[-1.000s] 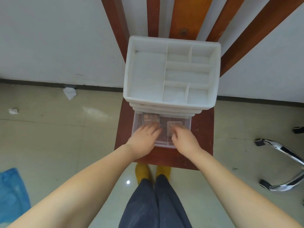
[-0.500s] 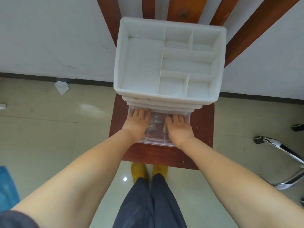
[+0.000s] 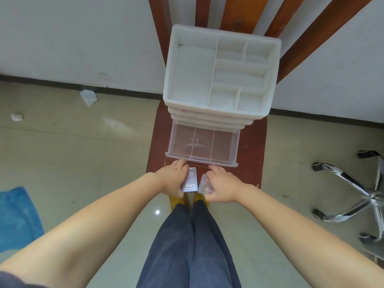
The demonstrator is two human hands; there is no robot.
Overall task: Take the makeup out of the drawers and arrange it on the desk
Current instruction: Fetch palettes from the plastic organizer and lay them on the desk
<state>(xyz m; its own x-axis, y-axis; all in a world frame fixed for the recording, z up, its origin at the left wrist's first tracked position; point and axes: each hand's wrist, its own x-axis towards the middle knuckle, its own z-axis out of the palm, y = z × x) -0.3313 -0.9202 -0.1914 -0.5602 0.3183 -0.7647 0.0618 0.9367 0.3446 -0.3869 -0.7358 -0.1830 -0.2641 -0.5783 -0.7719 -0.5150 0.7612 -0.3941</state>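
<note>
Clear plastic drawer (image 3: pixel 202 146): pulled out of the bottom of the white organiser (image 3: pixel 220 75), at 12 o'clock from both hands; its three compartments show only the red-brown desk (image 3: pixel 252 146) through the floor, nothing left inside as far as I can see.
Left hand (image 3: pixel 171 179): fingers curled round a flat rectangular makeup case (image 3: pixel 189 180), gripping it by its left edge; printed face turned up.
Right hand (image 3: pixel 221 185): fingers and thumb pinching a clear, rounder makeup case (image 3: pixel 205 185) along its right side.
Case axes: both cases lie long axis 12-to-6, side by side, close together but not touching, a narrow gap between them.
Position of cases: just off the drawer's front lip, at 6 o'clock of it, over the near edge of the desk.
Key relation: bare desk surface shows at 3 o'clock of the drawer and a thinner strip at 9 o'clock; the right hand is nearer the wider patch, the left hand nearer the narrow one.
Judgement: each case likely goes down on its own hand's side, since crossing over would foul the open drawer.
Top tray of organiser: white dividers, compartments look bare.
Surroundings: chrome chair base (image 3: pixel 353 190) at 3 o'clock on the floor; blue cloth (image 3: pixel 16 215) at 9 o'clock.
</note>
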